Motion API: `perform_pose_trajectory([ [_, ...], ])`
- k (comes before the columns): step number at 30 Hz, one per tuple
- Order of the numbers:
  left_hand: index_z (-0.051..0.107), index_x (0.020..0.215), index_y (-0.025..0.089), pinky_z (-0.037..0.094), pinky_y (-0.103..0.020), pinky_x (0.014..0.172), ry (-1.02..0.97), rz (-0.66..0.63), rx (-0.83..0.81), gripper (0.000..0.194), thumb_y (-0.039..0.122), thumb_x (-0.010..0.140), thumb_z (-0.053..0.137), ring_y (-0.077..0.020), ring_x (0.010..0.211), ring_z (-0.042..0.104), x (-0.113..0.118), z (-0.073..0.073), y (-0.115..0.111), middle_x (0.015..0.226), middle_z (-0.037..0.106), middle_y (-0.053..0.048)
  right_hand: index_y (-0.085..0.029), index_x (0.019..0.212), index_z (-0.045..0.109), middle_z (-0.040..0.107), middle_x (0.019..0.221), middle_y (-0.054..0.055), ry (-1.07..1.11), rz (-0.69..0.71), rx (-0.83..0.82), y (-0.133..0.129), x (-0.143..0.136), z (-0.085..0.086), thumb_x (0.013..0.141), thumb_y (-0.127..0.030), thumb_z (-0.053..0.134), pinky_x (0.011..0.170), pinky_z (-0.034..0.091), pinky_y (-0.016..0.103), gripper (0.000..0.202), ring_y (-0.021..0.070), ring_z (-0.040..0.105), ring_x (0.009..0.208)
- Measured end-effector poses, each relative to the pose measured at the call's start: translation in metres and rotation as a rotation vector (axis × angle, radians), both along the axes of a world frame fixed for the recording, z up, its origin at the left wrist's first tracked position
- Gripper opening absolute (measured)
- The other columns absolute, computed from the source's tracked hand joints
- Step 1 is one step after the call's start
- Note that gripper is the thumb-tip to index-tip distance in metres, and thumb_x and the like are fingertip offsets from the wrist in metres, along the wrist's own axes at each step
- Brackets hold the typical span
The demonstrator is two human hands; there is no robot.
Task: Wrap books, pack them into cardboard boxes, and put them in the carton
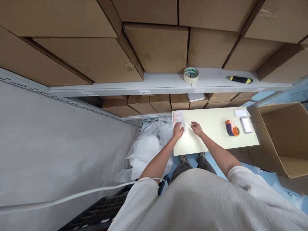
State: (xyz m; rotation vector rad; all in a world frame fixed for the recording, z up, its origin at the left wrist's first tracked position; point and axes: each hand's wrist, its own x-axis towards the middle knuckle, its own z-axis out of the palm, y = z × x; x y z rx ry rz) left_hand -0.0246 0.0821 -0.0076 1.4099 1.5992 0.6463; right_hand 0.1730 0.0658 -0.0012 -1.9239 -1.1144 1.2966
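A thin, see-through packet with pinkish marks (pixel 178 116) lies at the left end of a pale yellow board (pixel 207 118). On its lower part rests my left hand (pixel 178 131), the fingers closed over it. A short gap to the right, my right hand (pixel 197 129) hovers over the board with fingers curled and the fingertips close together. Whatever is between those fingertips is too small to make out. Farther right on the board sits an orange and dark blue tape dispenser (pixel 231 128).
Cardboard boxes (pixel 156 48) fill the shelves ahead. A tape roll (pixel 191 75) and a yellow-black utility knife (pixel 240 79) lie on the shelf edge (pixel 166 80). White plastic bags (pixel 146 150) are heaped at left. An open carton (pixel 281 138) stands right. A white cable (pixel 79 192) crosses lower left.
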Motion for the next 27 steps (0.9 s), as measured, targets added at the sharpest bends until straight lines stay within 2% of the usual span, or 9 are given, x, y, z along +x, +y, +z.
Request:
perform_pose_trajectory([
  [7,0.072,0.126,0.022,0.042,-0.046,0.129,-0.047,-0.122,-0.002,0.043,0.014,0.085,0.064,-0.0297,0.142,0.061,0.035,0.029,-0.030,0.140,0.071,-0.012,-0.024,0.118,0.075,0.077,0.133,0.008,-0.068,-0.072,0.068,-0.047,0.038,0.026,0.085,-0.023,0.063,0.110,0.058,0.044,0.035,0.0237,0.075,0.115],
  [15,0.073,0.127,0.022,0.047,-0.047,0.124,-0.044,-0.264,0.024,0.040,0.014,0.089,0.065,-0.0289,0.138,0.065,0.094,0.061,-0.063,0.140,0.071,-0.012,-0.023,0.112,0.077,0.078,0.126,0.008,-0.134,-0.096,0.151,-0.092,0.096,0.049,0.085,-0.021,0.059,0.110,0.057,0.045,0.032,0.0230,0.074,0.111],
  [20,0.073,0.129,0.020,0.051,-0.046,0.120,-0.019,-0.293,-0.016,0.038,0.015,0.092,0.064,-0.0286,0.133,0.068,0.132,0.071,-0.082,0.142,0.072,-0.014,-0.022,0.112,0.077,0.077,0.126,0.009,-0.130,-0.073,0.153,-0.112,0.134,0.049,0.085,-0.020,0.059,0.109,0.057,0.045,0.032,0.0229,0.073,0.108],
  [23,0.073,0.128,0.021,0.054,-0.045,0.117,-0.016,-0.278,-0.033,0.037,0.015,0.092,0.065,-0.0273,0.129,0.071,0.154,0.070,-0.094,0.139,0.074,-0.012,-0.023,0.111,0.077,0.077,0.123,0.008,-0.113,-0.030,0.171,-0.118,0.158,0.043,0.085,-0.019,0.059,0.109,0.058,0.043,0.032,0.0213,0.073,0.105],
  [27,0.073,0.127,0.020,0.055,-0.045,0.116,0.016,-0.192,-0.043,0.035,0.014,0.093,0.064,-0.0261,0.126,0.072,0.184,0.066,-0.116,0.137,0.075,-0.012,-0.022,0.109,0.077,0.078,0.120,0.007,-0.093,0.056,0.198,-0.125,0.189,0.035,0.085,-0.016,0.058,0.110,0.057,0.044,0.031,0.0209,0.073,0.104],
])
